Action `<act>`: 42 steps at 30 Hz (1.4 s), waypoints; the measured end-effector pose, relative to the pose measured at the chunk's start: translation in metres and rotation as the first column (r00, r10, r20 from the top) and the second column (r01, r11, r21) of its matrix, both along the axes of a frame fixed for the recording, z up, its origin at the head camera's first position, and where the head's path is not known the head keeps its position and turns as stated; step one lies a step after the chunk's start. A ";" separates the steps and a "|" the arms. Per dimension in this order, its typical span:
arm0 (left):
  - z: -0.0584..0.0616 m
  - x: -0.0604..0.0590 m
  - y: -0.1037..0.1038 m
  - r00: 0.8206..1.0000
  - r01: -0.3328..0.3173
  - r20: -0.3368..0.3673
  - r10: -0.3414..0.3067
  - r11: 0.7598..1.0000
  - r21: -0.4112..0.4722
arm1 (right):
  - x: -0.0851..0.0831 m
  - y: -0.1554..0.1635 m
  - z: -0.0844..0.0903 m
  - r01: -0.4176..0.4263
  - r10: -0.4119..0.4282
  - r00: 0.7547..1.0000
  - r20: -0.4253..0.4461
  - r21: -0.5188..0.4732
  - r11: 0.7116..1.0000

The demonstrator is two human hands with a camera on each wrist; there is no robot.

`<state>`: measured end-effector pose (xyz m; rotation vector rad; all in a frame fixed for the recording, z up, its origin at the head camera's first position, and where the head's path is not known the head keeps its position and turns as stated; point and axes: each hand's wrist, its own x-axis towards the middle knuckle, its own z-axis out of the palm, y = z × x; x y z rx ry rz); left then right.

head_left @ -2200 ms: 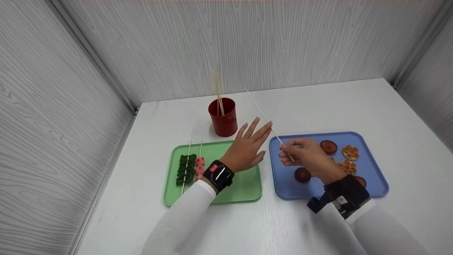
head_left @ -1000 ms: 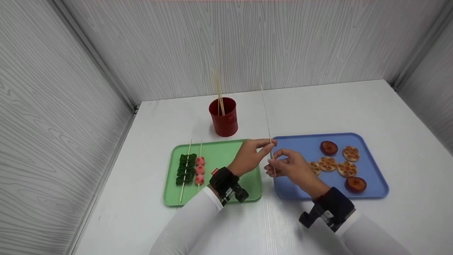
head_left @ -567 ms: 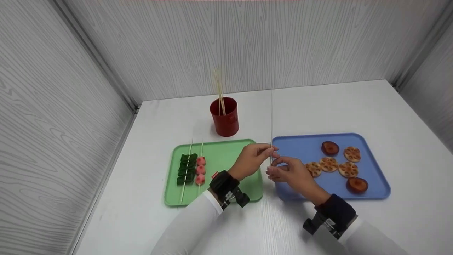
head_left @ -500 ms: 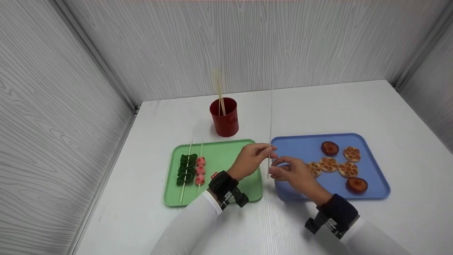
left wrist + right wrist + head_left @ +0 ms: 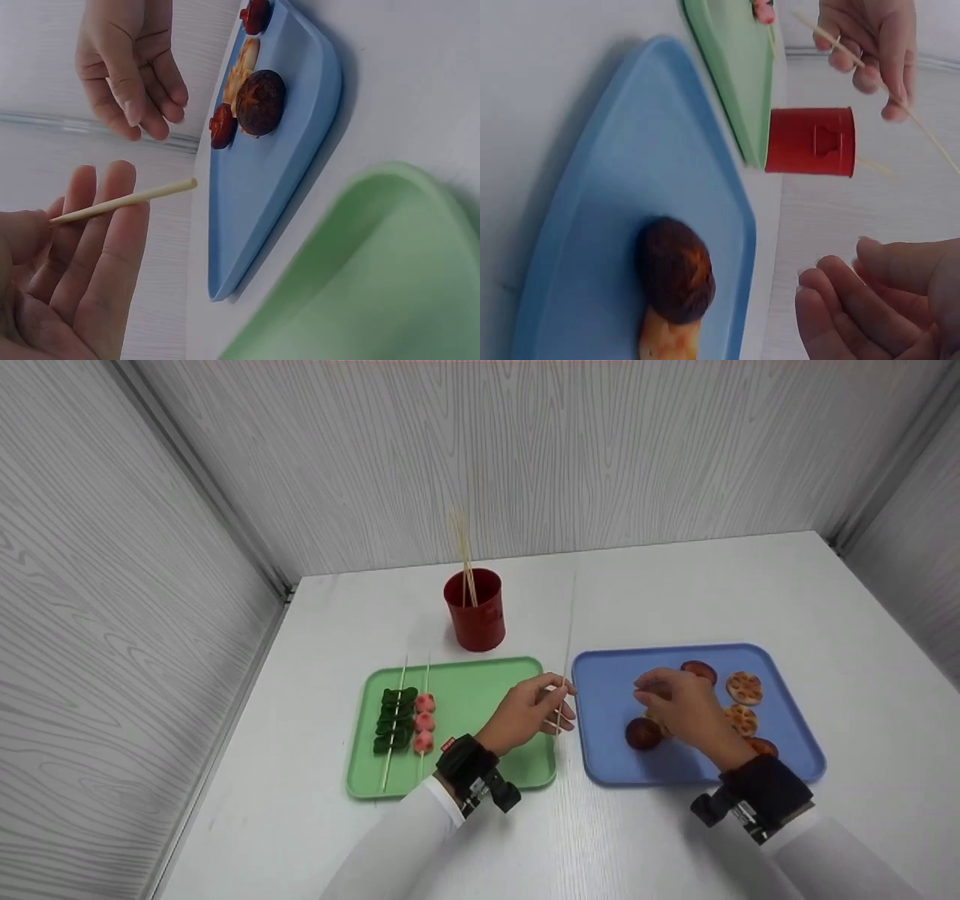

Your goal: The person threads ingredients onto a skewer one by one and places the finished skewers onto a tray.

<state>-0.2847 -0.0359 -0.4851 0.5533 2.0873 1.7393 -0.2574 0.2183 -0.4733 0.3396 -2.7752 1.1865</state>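
The left hand (image 5: 525, 709) pinches a thin, straight, pale wooden skewer (image 5: 124, 202) between thumb and fingers, above the right edge of the flat green rectangular tray (image 5: 480, 690). The right hand (image 5: 688, 714) is disengaged, its fingers loosely curved, above the flat blue rectangular tray (image 5: 606, 690), near a round, dark-brown mushroom cap (image 5: 643, 734). A cylindrical red cup (image 5: 480, 628) stands behind the green tray.

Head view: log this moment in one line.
left hand: pinches bare stick | right hand: empty, over blue tray | green tray: two loaded skewers
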 end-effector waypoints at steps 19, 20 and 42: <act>-0.006 0.013 -0.005 0.996 0.065 -0.050 -0.067 0.997 -0.045 | -0.011 0.028 -0.016 -0.118 0.100 0.993 0.065 0.398 0.910; -0.006 0.013 -0.005 0.997 0.064 -0.042 -0.065 0.997 -0.038 | -0.011 0.028 -0.016 -0.123 0.106 0.992 0.065 0.404 0.907; -0.013 0.019 -0.006 0.992 0.120 -0.027 -0.120 0.993 -0.014 | -0.012 0.031 -0.024 -0.188 0.218 0.976 -0.008 0.479 0.857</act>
